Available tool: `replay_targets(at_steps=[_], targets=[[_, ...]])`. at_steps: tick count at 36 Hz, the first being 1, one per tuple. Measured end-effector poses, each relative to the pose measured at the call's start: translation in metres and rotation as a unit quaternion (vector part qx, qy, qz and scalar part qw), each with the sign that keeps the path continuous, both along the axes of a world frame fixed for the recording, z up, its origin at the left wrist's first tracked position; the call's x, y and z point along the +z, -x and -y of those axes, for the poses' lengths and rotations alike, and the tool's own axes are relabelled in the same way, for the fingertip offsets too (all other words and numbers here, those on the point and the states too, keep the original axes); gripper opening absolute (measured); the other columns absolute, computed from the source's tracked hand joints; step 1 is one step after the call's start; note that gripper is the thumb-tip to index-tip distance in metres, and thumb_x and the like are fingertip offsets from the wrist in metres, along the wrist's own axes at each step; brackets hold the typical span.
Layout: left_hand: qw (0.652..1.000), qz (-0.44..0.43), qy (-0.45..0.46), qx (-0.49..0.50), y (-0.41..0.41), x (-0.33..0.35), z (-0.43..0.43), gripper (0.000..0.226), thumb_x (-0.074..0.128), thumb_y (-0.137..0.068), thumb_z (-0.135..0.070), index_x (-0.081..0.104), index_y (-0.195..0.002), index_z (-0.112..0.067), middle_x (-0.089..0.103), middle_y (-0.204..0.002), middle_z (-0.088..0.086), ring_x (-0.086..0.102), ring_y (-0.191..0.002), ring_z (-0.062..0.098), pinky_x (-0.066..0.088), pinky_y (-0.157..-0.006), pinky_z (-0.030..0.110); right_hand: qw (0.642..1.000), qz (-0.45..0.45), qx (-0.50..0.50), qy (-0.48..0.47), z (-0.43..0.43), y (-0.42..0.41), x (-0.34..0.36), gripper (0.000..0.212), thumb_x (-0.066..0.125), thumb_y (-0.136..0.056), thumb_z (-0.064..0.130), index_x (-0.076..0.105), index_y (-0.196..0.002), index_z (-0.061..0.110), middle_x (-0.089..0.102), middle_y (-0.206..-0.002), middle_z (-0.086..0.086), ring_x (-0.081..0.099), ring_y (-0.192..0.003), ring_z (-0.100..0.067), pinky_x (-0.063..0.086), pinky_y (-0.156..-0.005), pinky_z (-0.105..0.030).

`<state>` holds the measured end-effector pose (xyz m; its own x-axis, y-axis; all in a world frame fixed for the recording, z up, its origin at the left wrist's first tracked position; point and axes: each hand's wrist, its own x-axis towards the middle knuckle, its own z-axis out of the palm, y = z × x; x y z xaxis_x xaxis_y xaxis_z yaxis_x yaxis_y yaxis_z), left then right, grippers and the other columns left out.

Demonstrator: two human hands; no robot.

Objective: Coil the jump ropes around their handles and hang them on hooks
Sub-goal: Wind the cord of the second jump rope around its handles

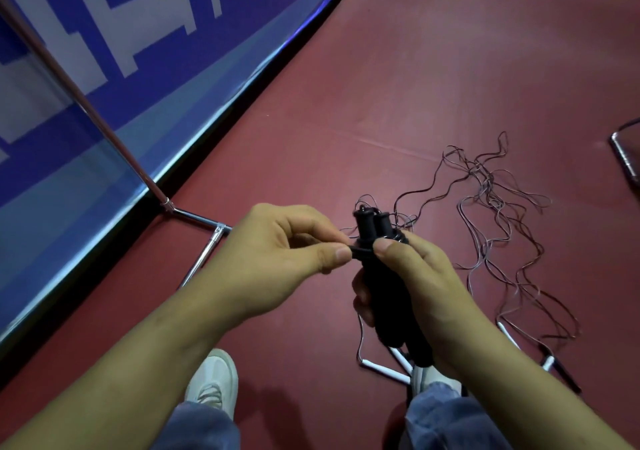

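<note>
Above my jeans (204,429), my right hand (412,276) is gripping both black handles (372,231) upright over the floor, fingers curled round them. My left hand (277,252) is pinching the cord (360,252) just beside them. It's looking thin, light and springy, so I'm judging a hold close to the handles best.

no words or numbers can be read. the blue banner (138,78) along the floor edge carries big white block strokes, but they are cropped and slanted, so no letter can be made out. the black handles (372,238) show no legible mark.
</note>
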<state>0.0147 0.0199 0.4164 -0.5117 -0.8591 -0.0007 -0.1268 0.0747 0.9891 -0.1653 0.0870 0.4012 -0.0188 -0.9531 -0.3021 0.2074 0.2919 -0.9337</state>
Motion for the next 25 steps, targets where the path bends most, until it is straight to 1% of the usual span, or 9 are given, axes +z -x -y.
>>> replay_targets(at_steps=[3, 6, 10, 11, 15, 18, 20, 22, 25], targets=[[0.998, -0.056, -0.019, 0.017, -0.001, 0.006, 0.003, 0.006, 0.081, -0.074, -0.005, 0.078, -0.079, -0.006, 0.072, -0.08, 0.01, 0.064, -0.07, 0.017, 0.053, -0.067, 0.027, 0.992, 0.112, 0.051, -0.038, -0.002, 0.0, 0.0, 0.039, 0.06, -0.079, 0.04, 0.059, -0.102, 0.009, 0.05, -0.066, -0.017, 0.048, -0.053, -0.026, 0.034, -0.05, -0.027], [0.992, -0.109, -0.049, 0.034, -0.001, 0.004, 0.006, 0.01, 0.086, -0.071, -0.004, 0.077, -0.074, -0.009, 0.067, -0.078, 0.011, 0.056, -0.07, 0.021, 0.049, -0.07, 0.031, 0.952, 0.278, 0.116, -0.048, -0.005, 0.003, 0.002, 0.043, 0.07, -0.076, 0.044, 0.062, -0.1, 0.008, 0.049, -0.066, -0.012, 0.048, -0.055, -0.024, 0.034, -0.058, -0.033], [0.966, -0.204, -0.154, -0.018, 0.001, 0.007, -0.001, 0.012, 0.082, -0.068, -0.002, 0.078, -0.079, -0.005, 0.061, -0.074, 0.017, 0.056, -0.063, 0.019, 0.049, -0.064, 0.024, 0.899, 0.404, 0.17, -0.027, -0.01, 0.003, 0.005, 0.038, 0.057, -0.091, 0.039, 0.055, -0.108, 0.005, 0.054, -0.07, -0.012, 0.054, -0.06, -0.023, 0.04, -0.064, -0.034], [0.959, -0.221, -0.177, -0.028, 0.001, 0.008, -0.003, 0.014, 0.083, -0.067, -0.001, 0.078, -0.079, -0.003, 0.061, -0.07, 0.015, 0.056, -0.06, 0.018, 0.05, -0.061, 0.023, 0.892, 0.418, 0.173, -0.023, -0.009, 0.003, 0.006, 0.038, 0.055, -0.093, 0.037, 0.053, -0.11, 0.004, 0.055, -0.071, -0.012, 0.055, -0.061, -0.023, 0.04, -0.065, -0.034], [0.944, -0.251, -0.211, -0.027, 0.0, 0.013, -0.005, 0.019, 0.072, -0.068, -0.021, 0.077, -0.071, -0.003, 0.059, -0.064, 0.012, 0.055, -0.054, 0.016, 0.048, -0.053, 0.022, 0.881, 0.437, 0.18, -0.017, -0.008, 0.004, 0.009, 0.037, 0.053, -0.095, 0.037, 0.05, -0.11, 0.003, 0.056, -0.072, -0.012, 0.057, -0.062, -0.023, 0.04, -0.066, -0.034], [0.953, -0.235, -0.19, -0.004, 0.003, 0.011, -0.004, 0.017, 0.082, -0.074, -0.019, 0.077, -0.075, -0.002, 0.059, -0.07, 0.017, 0.057, -0.056, 0.018, 0.049, -0.054, 0.024, 0.879, 0.434, 0.197, -0.026, -0.009, 0.003, 0.005, 0.037, 0.051, -0.095, 0.039, 0.052, -0.109, 0.005, 0.057, -0.073, -0.01, 0.059, -0.062, -0.022, 0.036, -0.065, -0.035], [0.966, -0.208, -0.153, 0.019, 0.006, 0.009, -0.005, 0.026, 0.08, -0.07, -0.029, 0.078, -0.077, -0.003, 0.06, -0.072, 0.023, 0.055, -0.058, 0.021, 0.048, -0.055, 0.026, 0.878, 0.428, 0.212, -0.034, -0.011, 0.002, 0.002, 0.037, 0.053, -0.093, 0.041, 0.052, -0.107, 0.007, 0.058, -0.072, -0.007, 0.059, -0.06, -0.021, 0.035, -0.063, -0.034], [0.971, -0.201, -0.125, 0.04, 0.011, 0.008, -0.006, 0.025, 0.085, -0.069, -0.026, 0.078, -0.079, -0.004, 0.061, -0.073, 0.026, 0.053, -0.058, 0.023, 0.046, -0.055, 0.027, 0.873, 0.429, 0.227, -0.035, -0.013, 0.0, 0.0, 0.038, 0.054, -0.091, 0.041, 0.051, -0.107, 0.007, 0.059, -0.072, -0.006, 0.06, -0.059, -0.02, 0.038, -0.063, -0.033], [0.963, -0.219, -0.147, 0.05, 0.016, 0.008, -0.01, 0.027, 0.08, -0.067, -0.024, 0.077, -0.083, -0.002, 0.066, -0.072, 0.021, 0.054, -0.053, 0.02, 0.046, -0.052, 0.026, 0.866, 0.436, 0.242, -0.039, -0.014, -0.003, -0.002, 0.039, 0.054, -0.091, 0.042, 0.05, -0.107, 0.007, 0.059, -0.072, -0.006, 0.061, -0.06, -0.02, 0.04, -0.063, -0.032]])
